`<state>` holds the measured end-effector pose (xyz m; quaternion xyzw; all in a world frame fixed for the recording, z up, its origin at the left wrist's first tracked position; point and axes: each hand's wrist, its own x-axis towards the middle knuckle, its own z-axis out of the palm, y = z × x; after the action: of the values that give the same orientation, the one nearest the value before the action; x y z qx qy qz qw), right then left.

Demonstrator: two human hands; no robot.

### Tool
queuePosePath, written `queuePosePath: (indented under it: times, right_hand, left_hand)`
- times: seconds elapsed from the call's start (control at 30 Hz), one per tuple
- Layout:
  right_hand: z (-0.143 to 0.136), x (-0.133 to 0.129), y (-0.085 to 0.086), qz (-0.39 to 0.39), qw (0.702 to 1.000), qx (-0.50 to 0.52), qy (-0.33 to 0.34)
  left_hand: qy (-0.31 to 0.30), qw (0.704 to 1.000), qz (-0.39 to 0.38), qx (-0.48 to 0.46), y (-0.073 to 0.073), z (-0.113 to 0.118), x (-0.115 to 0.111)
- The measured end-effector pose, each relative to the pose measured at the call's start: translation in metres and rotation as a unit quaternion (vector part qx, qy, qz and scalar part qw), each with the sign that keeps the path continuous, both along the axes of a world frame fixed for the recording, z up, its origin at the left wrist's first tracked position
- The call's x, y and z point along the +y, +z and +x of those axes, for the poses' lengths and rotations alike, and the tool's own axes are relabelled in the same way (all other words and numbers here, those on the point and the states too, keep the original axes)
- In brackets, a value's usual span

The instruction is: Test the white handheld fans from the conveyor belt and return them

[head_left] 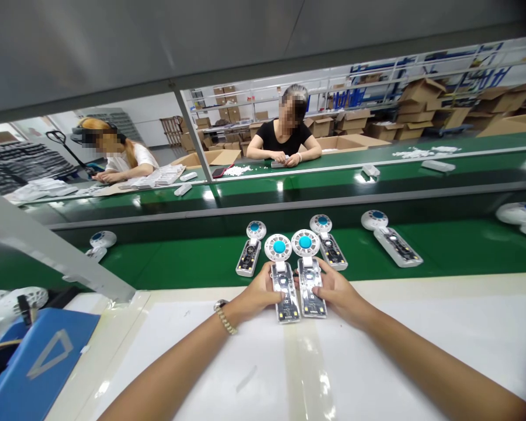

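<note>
Side by side over the front edge of the green belt, I hold two small handheld fans, each with a round white slotted head, a blue centre and a clear body showing a dark circuit board. My left hand (263, 295) is closed round the left fan (284, 307), thumb across its front. Gripped in my right hand (335, 292) is the right fan (311, 301), its thumb also on the front. The two bodies nearly touch, heads pointing away from me. Just behind them on the belt lie two similar fans (248, 257) (334, 252).
On the green belt (193, 257) another fan (398, 245) lies to the right, with more at both ends. A white worktable (228, 374) is below my arms. A blue bin (44, 356) stands at left beside a slanted post (61, 245). Two people sit across the line.
</note>
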<state>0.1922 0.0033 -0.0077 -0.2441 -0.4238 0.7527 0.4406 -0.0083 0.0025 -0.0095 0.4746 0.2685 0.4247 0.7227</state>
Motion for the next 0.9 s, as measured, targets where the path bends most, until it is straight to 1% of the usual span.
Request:
queuePosePath:
  times: [0.13, 0.37, 0.5, 0.6, 0.67, 0.73, 0.83, 0.9]
  right_hand:
    - [0.001, -0.001, 0.000, 0.006, 1.000, -0.010, 0.009]
    - [0.001, -0.002, -0.008, 0.016, 1.000, -0.021, 0.007]
    - [0.001, -0.004, -0.005, 0.013, 1.000, -0.025, 0.002]
    - [0.001, -0.005, -0.001, 0.010, 1.000, -0.018, 0.003]
    - [0.000, -0.005, 0.001, 0.001, 1.000, -0.007, -0.003]
    - [0.000, -0.005, 0.004, -0.017, 1.000, 0.005, -0.016]
    - [0.003, -0.002, 0.008, -0.077, 0.996, 0.019, -0.032]
    - [0.009, 0.001, 0.012, -0.120, 0.992, 0.033, -0.027]
  left_hand:
    - [-0.007, 1.000, 0.002, -0.006, 0.001, 0.000, -0.001]
    - [-0.012, 1.000, 0.010, 0.001, 0.005, -0.001, -0.003]
    - [-0.006, 1.000, 0.016, 0.012, 0.005, -0.002, -0.002]
    - [-0.011, 1.000, 0.008, 0.007, 0.008, 0.000, -0.004]
    - [-0.008, 1.000, -0.010, -0.003, 0.012, 0.002, -0.005]
    - [0.003, 0.999, -0.043, -0.020, 0.018, 0.004, -0.007]
    - [0.013, 0.990, -0.128, -0.055, 0.024, 0.003, -0.005]
    - [0.019, 0.983, -0.175, -0.057, 0.025, -0.003, -0.001]
